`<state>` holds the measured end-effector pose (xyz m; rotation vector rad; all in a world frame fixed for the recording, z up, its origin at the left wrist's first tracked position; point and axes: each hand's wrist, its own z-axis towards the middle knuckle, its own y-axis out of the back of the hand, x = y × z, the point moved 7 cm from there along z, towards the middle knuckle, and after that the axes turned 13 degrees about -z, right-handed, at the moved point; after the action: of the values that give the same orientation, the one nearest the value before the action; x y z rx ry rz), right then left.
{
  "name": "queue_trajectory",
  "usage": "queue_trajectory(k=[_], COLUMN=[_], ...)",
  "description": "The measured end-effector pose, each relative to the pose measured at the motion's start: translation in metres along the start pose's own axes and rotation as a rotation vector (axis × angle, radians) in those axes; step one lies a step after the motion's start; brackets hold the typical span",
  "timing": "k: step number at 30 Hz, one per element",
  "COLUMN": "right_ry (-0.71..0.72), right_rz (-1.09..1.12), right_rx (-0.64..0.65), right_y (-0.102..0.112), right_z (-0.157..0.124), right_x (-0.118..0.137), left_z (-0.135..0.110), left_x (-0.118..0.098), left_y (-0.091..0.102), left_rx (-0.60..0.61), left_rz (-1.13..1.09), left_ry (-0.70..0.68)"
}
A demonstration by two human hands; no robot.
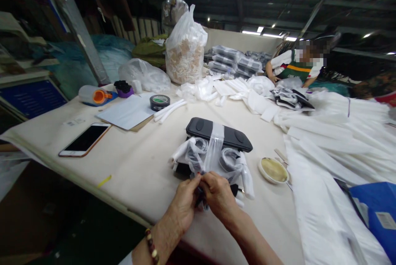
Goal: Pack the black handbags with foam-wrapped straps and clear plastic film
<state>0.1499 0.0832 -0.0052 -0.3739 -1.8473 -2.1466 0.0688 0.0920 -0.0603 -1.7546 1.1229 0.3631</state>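
- Left hand [184,201] and right hand [219,195] met at the near edge of a black bundle [230,134]; thumbs and fingers were drawn in to a tight pinch, fingertips almost together; both appeared to have hold of the clear plastic wrap [215,149], though the undersides of the fingers were hidden.
- Bundle lay on the table [145,153] just beyond both hands; its long padded top piece was farthest from them, crossed by a band of the wrap; coiled straps [229,158] in clear plastic sat between that piece and the fingers; a white tube [248,178] stuck out to the right of the right hand.
- Beaded bracelet [151,246] on the left wrist.
- Well left of the left hand: phone [85,140], screen dark; nearer, a yellow strip [104,181] by the table edge.
- Ahead and left of the left hand: black tape roll [160,102] beside a pale flat sheet [126,110]; loose white tubes [168,110] just beside the roll.
- Right of the right hand: round dish [274,170], yellowish inside; farther right, heaped white sheets [340,133].
- Far beyond the hands: bulging plastic bag [185,55]; to its right, wrapped packs [229,61] stacked; farther right, a co-worker [297,69] leaned over the table.
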Motion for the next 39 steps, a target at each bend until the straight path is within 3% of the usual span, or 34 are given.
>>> queue_trajectory(k=[5, 11, 15, 17, 19, 21, 22, 24, 27, 32, 37, 39], right_ry=[0.141, 0.281, 0.296, 0.33, 0.354, 0.361, 0.36, 0.361, 0.345, 0.319, 0.3, 0.258], right_rz=[0.12, -0.114, -0.181, -0.219, -0.234, -0.197, -0.169, -0.119, -0.109, -0.062, -0.117, -0.158], right_rx=[0.049, -0.237, -0.296, -0.293, -0.256, -0.215, -0.195, -0.163, -0.155, -0.2, -0.164, -0.213], right_y=[0.014, 0.035, 0.034, 0.035, 0.034, 0.034, 0.034, 0.035, 0.036, 0.041, 0.032, 0.027], right_z=[-0.01, -0.051, -0.051, -0.045, -0.038, -0.033, -0.032, -0.032, -0.036, -0.05, -0.056, -0.055], right_x=[0.0, -0.017, -0.018, -0.012, -0.007, -0.006, -0.007, -0.011, -0.025, -0.048, -0.051, -0.051], left_z=[0.002, 0.009, 0.001, -0.011, -0.037, -0.058, -0.059, -0.053, -0.041, -0.035, -0.035, -0.035], left_x=[-0.002, 0.002, -0.006, -0.028, -0.048, -0.039, -0.032, -0.022, -0.016, -0.011, -0.01, -0.009], left_y=[-0.002, 0.004, 0.017, 0.018, -0.003, -0.032, -0.041, -0.052, -0.055, -0.051, -0.051, -0.051], left_rx=[-0.073, -0.083, -0.036, -0.027, 0.098, 0.33, 0.436, 0.554, 0.592, 0.595, 0.576, 0.574], left_rz=[-0.054, 0.028, 0.231, 0.462, 0.813, 1.141, 1.238, 1.333, 1.39, 1.457, 1.472, 1.469], left_ry=[-0.055, -0.119, -0.179, -0.484, -0.998, -1.393, -1.461, -1.478, -1.473, -1.451, -1.456, -1.463])
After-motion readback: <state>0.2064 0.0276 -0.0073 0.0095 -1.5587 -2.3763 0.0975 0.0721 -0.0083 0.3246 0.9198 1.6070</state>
